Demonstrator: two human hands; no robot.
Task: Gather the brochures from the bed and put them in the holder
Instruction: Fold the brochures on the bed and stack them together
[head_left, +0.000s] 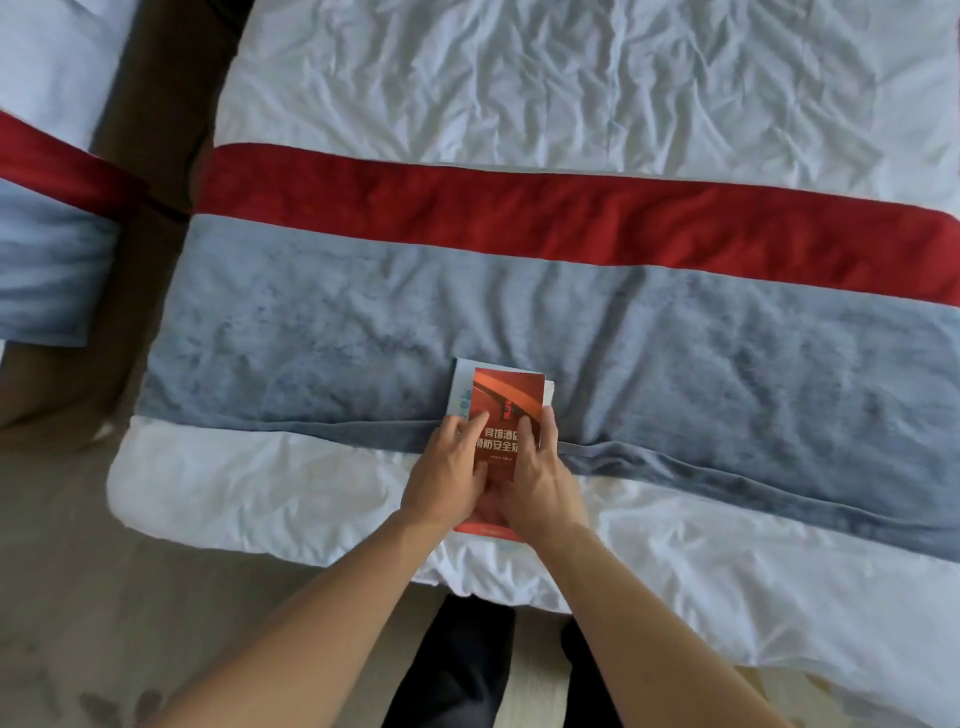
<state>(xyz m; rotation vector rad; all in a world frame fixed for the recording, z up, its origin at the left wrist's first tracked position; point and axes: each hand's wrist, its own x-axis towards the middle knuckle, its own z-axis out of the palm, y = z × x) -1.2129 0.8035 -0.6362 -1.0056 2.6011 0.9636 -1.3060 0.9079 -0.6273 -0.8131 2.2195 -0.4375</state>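
Observation:
A small stack of brochures (508, 395) lies on the bed near its front edge, across the seam between the grey-blue runner and the white sheet. The top one is red with white Chinese characters; paler brochures stick out underneath at the upper left and right. My left hand (451, 470) grips the stack's left side, fingers on the red cover. My right hand (537, 475) grips its right side, fingers curled around the edge. The lower part of the stack is hidden beneath both hands. No holder is in view.
The bed (571, 83) has a wrinkled white sheet, a red band (519, 218) and a grey-blue runner (727, 353). A second bed (47, 156) stands at the left across a dark gap. Pale floor and my dark trousers (467, 670) are below.

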